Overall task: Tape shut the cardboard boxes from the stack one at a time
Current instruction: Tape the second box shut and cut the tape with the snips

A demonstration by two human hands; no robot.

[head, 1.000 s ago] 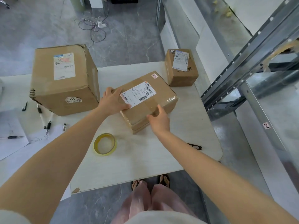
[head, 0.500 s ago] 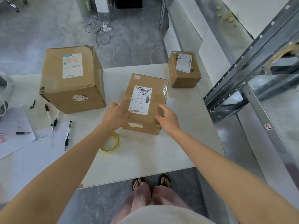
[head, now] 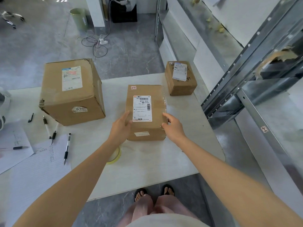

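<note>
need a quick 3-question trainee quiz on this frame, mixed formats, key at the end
1. True or false: the left hand grips the tape roll.
2. How many cardboard boxes stand on the table? A) two B) three C) four
3. Fill in: seen from the person, the large box stands to the ___ of the middle box.
Key: 1. False: the left hand rests on the middle box, and the tape roll lies on the table nearer the person. 2. B. 3. left.

Pink trousers (head: 144, 208), black sandals (head: 168, 190) (pale top (head: 164, 221)).
</note>
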